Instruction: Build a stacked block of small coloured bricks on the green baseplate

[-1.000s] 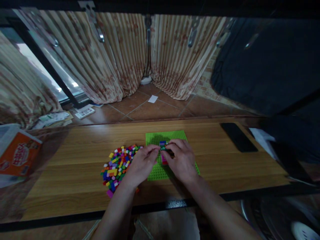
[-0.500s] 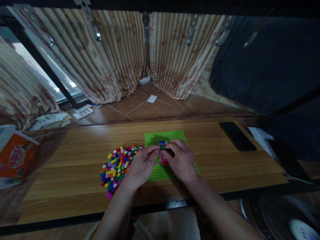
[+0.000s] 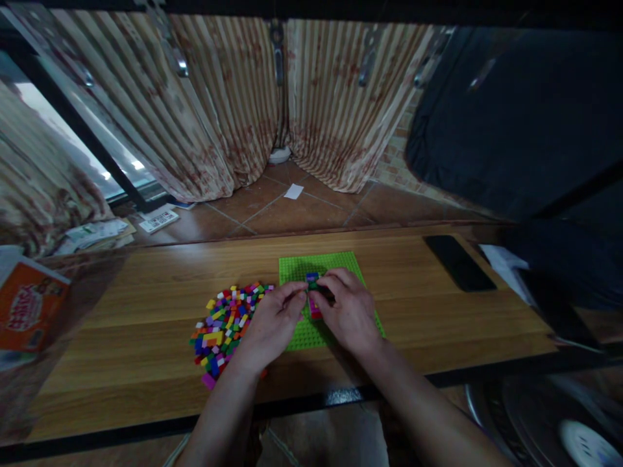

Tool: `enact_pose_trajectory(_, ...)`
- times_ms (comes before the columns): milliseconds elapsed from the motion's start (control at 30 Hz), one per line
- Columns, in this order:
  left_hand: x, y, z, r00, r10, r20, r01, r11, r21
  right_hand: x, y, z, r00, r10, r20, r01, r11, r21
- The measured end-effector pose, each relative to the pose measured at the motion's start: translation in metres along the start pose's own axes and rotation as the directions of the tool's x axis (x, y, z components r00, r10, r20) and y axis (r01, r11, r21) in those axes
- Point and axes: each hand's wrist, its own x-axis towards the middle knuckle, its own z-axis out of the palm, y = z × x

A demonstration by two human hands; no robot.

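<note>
A light green studded baseplate (image 3: pixel 296 266) lies on the wooden table, with several blue and pink toy bricks (image 3: pixel 315 311) on its middle. Over these, my two hands meet fingertip to fingertip. My right hand (image 3: pixel 348 305) is closed in a pinch on a small dark green brick (image 3: pixel 312 284). From the left, my left hand (image 3: pixel 276 318) reaches in with thumb and forefinger pressed together; whatever is between them is too small to name. Beside my left wrist spreads a pile of small multicoloured bricks (image 3: pixel 228 324), partly covered by that hand and forearm.
A black phone (image 3: pixel 458 263) lies at the right of the wooden table (image 3: pixel 131 324). Off its left end stands an orange box (image 3: pixel 29 308). Papers (image 3: pixel 95 233) lie on the floor behind, below striped curtains (image 3: pixel 195 117). A dark metal edge (image 3: pixel 335 395) runs along the front.
The whole view has shifted slightly. My hands stay together over the baseplate, with only small finger movements around the green brick.
</note>
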Motion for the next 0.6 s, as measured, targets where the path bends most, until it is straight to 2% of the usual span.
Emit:
enact_pose_trajectory(300,-0.0004,-0.0001,0.0002,1.0,0.001,0.013,-0.002,0.999,0.033,-0.0036,-0.0008,0.0018,0.998,-0.018,-0.053,0.019,1.0,0.024)
enact_pose_trajectory(600,-0.0017,0.0027,-0.0008,1.0,-0.002,0.001,0.002,0.997,0.073,-0.0028,0.0073,-0.0053,0.997,-0.053,0.059,0.046,0.993,0.111)
